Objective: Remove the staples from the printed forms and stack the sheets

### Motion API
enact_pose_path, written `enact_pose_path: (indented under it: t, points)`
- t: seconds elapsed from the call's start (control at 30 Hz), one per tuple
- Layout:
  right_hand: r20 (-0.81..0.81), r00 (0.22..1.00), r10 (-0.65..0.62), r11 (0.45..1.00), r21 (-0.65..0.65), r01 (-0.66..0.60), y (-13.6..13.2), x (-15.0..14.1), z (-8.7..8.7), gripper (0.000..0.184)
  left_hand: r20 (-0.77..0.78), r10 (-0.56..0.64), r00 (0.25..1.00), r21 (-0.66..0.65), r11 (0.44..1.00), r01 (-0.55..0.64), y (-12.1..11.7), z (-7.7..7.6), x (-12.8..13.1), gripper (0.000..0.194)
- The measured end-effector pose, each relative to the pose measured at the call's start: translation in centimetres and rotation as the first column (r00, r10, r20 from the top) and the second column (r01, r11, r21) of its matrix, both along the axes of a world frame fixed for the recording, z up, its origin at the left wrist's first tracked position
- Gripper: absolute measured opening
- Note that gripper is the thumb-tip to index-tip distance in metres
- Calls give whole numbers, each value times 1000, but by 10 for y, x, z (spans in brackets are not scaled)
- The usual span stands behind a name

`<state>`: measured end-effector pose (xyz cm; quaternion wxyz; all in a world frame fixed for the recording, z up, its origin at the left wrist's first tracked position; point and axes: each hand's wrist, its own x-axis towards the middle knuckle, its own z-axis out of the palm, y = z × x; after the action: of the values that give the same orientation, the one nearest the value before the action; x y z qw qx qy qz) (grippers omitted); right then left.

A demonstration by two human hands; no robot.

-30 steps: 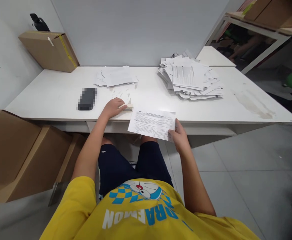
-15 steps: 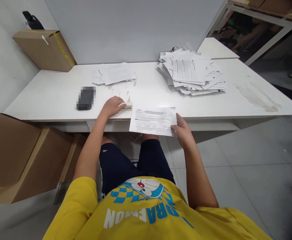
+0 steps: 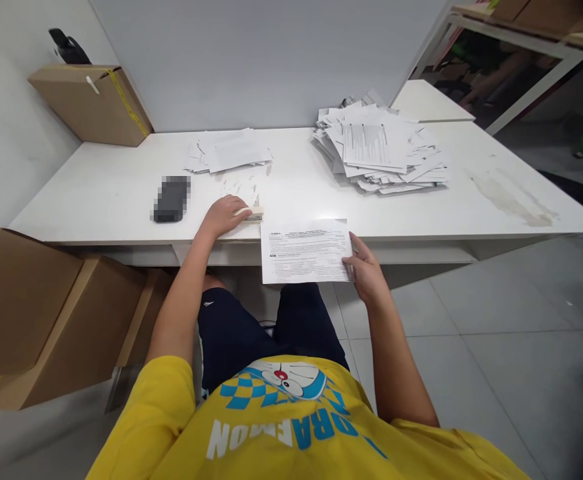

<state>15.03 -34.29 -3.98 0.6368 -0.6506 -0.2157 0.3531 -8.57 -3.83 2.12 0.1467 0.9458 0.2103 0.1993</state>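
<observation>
Near the desk's front edge my left hand is closed around a cream-coloured stapler, which rests on the white desktop with its front end pointing right. My right hand pinches the right edge of a printed paper form, thumb on top. The form hangs partly over the desk edge above my lap, its upper left corner close to the stapler's front end. I cannot tell whether it is one sheet or several. My left fingers hide most of the stapler.
A big untidy pile of papers stands at the back right, a smaller one at the back left. A pixelated dark object lies left of my hand. Cardboard boxes stand on the desk and at lower left.
My right hand has brought the form slightly down toward me and levelled it, so its left corner is a little away from the stapler. My left hand stays on the stapler.
</observation>
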Motion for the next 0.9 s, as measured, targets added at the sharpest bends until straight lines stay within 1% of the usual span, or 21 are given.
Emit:
enact_pose_path:
  t: [0.17,0.3,0.4,0.47,0.63,0.77,0.9]
  points:
    - [36,999,6,1000,8,-7,13,-5,1,89,-10,7,1000,-2,1000,-7,0,0,0,45]
    - [84,996,27,998,-63,-21,18,-3,10,89,-40,13,999,14,1000,-12,-1,1,-1,45]
    - [91,995,42,991,-134,-30,18,1,19,90,-41,13,999,31,999,-11,-1,1,-1,45]
    - [99,994,45,987,-157,-30,17,2,22,90,-41,9,999,40,999,-7,-1,0,-1,44]
    - [141,990,20,989,-151,1,16,6,22,81,-36,1,999,51,999,1,-2,0,-1,43]
    - [176,984,30,988,-157,-2,15,10,23,79,-31,8,1000,51,999,-6,-1,-1,-1,43]
    - [223,973,50,987,-162,-14,13,16,22,78,-24,-9,1000,52,999,10,-1,-4,-1,42]
